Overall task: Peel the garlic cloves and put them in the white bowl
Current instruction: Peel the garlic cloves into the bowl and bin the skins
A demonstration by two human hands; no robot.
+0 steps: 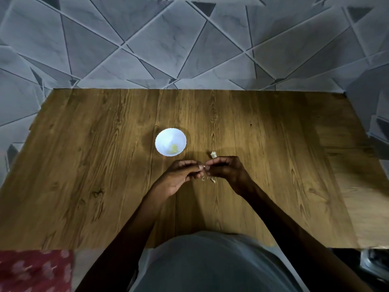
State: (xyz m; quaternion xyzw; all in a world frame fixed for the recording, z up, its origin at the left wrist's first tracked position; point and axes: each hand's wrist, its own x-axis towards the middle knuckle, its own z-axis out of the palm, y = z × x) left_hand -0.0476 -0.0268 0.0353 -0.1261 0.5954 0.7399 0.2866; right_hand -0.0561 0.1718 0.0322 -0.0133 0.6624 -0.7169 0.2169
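A small white bowl (170,141) stands on the wooden table (105,165), with a pale yellow peeled clove (174,147) inside it. Just in front of the bowl, my left hand (181,175) and my right hand (227,170) meet fingertip to fingertip and pinch a small garlic clove (203,166) between them; most of the clove is hidden by the fingers. One unpeeled clove (213,154) lies on the table just beyond my right hand. Scraps of garlic skin (208,179) lie under the hands.
The table's far edge meets a grey patterned tiled floor (189,49). A red patterned cloth (35,270) lies at the near left corner. A dark metal object (374,262) shows at the near right.
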